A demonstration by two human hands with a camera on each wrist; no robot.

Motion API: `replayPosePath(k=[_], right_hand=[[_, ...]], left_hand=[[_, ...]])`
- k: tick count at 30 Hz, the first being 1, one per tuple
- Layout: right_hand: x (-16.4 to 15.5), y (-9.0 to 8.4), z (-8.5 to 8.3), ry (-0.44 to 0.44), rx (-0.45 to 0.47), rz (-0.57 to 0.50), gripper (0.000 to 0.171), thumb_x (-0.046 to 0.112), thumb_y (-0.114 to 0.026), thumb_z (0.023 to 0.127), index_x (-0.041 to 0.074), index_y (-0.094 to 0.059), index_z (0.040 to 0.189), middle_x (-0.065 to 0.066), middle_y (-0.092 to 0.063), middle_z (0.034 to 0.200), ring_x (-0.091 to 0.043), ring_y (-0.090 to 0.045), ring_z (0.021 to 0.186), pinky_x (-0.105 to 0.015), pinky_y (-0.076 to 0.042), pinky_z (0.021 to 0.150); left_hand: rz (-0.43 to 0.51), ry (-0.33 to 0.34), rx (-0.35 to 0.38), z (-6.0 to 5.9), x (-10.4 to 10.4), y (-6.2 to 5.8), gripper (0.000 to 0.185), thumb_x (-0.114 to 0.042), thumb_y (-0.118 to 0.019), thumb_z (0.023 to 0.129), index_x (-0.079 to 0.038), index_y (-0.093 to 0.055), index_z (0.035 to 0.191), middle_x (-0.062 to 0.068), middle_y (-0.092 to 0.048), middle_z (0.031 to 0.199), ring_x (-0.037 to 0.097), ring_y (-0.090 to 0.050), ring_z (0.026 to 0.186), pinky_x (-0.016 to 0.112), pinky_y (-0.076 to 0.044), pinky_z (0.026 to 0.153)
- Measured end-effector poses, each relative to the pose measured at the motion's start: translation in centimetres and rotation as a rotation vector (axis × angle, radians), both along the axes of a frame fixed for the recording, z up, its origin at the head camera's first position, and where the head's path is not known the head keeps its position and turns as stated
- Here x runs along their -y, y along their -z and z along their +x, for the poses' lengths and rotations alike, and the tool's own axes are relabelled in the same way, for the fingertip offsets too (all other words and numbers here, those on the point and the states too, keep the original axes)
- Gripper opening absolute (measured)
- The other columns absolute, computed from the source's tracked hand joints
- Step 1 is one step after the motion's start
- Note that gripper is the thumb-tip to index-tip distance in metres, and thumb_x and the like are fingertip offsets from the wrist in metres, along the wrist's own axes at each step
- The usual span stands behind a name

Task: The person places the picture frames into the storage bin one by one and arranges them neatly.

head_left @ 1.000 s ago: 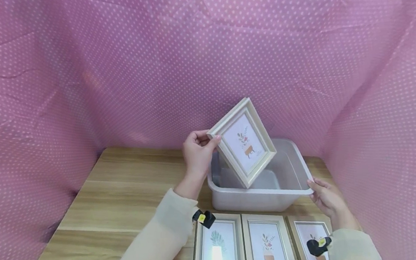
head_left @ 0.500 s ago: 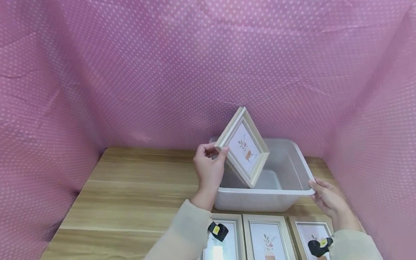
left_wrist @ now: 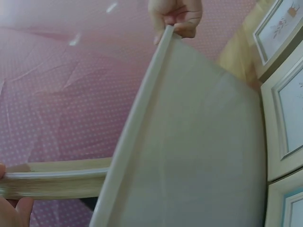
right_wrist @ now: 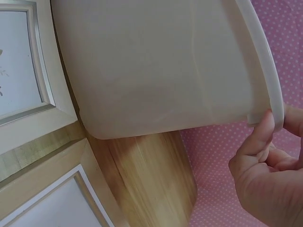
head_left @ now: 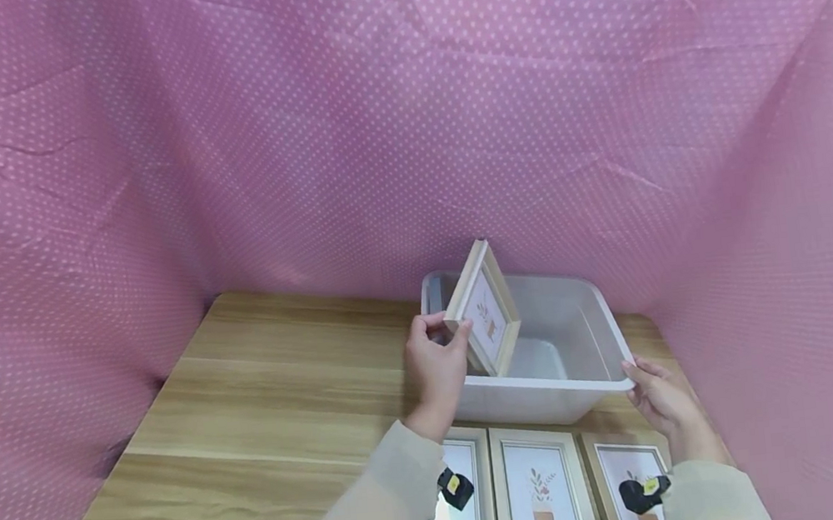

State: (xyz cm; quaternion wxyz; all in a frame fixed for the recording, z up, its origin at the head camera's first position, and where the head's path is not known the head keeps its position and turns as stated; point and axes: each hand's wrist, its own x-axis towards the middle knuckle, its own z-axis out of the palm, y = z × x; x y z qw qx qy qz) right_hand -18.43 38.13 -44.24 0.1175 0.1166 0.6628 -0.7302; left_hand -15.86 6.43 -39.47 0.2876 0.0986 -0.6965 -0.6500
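1. worktop (head_left: 271,391) spreads left of the bin (head_left: 528,404).
2. left hand (head_left: 438,367) pinches a tilted picture frame (head_left: 486,316), now lower, dipping into the bin: seemingly partway in.
3. inside, room shows rightward; the near rim is close.
4. right hand (head_left: 659,400) grips the bin's rim corner; three flat frames (head_left: 540,491) lie just in front.

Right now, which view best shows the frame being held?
The head view: the held frame shows its printed front, slanted. The left wrist view shows mainly its edge, partly hidden by the bin; the right wrist view lacks it.
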Motion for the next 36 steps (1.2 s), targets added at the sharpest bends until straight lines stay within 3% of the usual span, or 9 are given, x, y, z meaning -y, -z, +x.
replayPosePath(k=[2,5,9,14,23,31,36], right_hand=[[0.0,0.0,-0.1,-0.006,-0.006,0.009,0.067,0.017,-0.050,0.099,-0.007,-0.012,0.148,0.009,-0.056,0.097,0.002,-0.051,0.075,-0.009,-0.046,0.063],[0.1,0.0,-0.1,0.018,-0.007,-0.042,0.052,0.013,-0.052,0.098,-0.001,-0.028,0.143,0.008,-0.057,0.094,0.001,-0.051,0.072,-0.009,-0.046,0.060],[0.1,0.0,-0.1,0.039,-0.013,-0.112,0.013,0.010,-0.053,0.097,0.015,-0.053,0.109,0.006,-0.060,0.090,0.000,-0.053,0.070,-0.010,-0.047,0.058],[0.1,0.1,-0.2,0.036,-0.037,-0.139,0.018,0.009,-0.052,0.097,0.023,-0.063,0.092,0.005,-0.061,0.086,-0.001,-0.053,0.067,-0.010,-0.047,0.056],[0.1,0.2,-0.3,0.041,-0.015,-0.143,0.013,0.011,-0.053,0.097,0.021,-0.059,0.095,0.006,-0.059,0.090,-0.001,-0.053,0.070,-0.010,-0.046,0.059],[0.1,0.0,0.0,0.059,0.003,-0.133,0.009,0.012,-0.056,0.096,0.019,-0.055,0.101,0.006,-0.060,0.090,-0.001,-0.054,0.071,-0.010,-0.047,0.061],[0.0,-0.1,0.1,0.065,0.010,-0.156,0.016,0.011,-0.056,0.096,0.024,-0.064,0.090,0.007,-0.060,0.088,-0.001,-0.053,0.069,-0.010,-0.046,0.060]], left_hand=[[0.008,-0.009,0.001,0.0,-0.3,0.4,0.030,-0.015,-0.080,0.077,-0.005,-0.062,0.099,0.004,-0.064,0.087,0.017,-0.062,0.078,0.028,-0.055,0.065],[0.021,-0.024,0.014,-0.1,-0.7,1.0,0.030,-0.013,-0.080,0.076,-0.005,-0.062,0.098,0.004,-0.064,0.087,0.018,-0.061,0.078,0.027,-0.055,0.066],[0.037,-0.065,0.009,-0.2,-1.1,1.5,0.030,-0.009,-0.081,0.074,-0.004,-0.062,0.096,0.004,-0.062,0.087,0.018,-0.061,0.078,0.027,-0.055,0.067],[0.033,-0.125,-0.021,-0.1,-1.4,1.8,0.030,-0.005,-0.083,0.070,-0.003,-0.062,0.091,0.006,-0.062,0.087,0.019,-0.061,0.077,0.029,-0.056,0.068],[0.007,-0.144,-0.020,-0.1,-1.4,2.8,0.030,-0.002,-0.082,0.069,-0.003,-0.062,0.090,0.006,-0.059,0.088,0.020,-0.060,0.078,0.029,-0.055,0.068],[-0.113,-0.190,-0.045,-0.2,-1.4,3.5,0.031,-0.003,-0.084,0.066,-0.004,-0.063,0.089,0.006,-0.059,0.087,0.019,-0.063,0.075,0.028,-0.056,0.067],[-0.155,-0.212,-0.054,-0.2,-1.4,3.6,0.031,-0.002,-0.085,0.065,-0.004,-0.063,0.088,0.005,-0.057,0.086,0.019,-0.061,0.073,0.027,-0.055,0.066]])
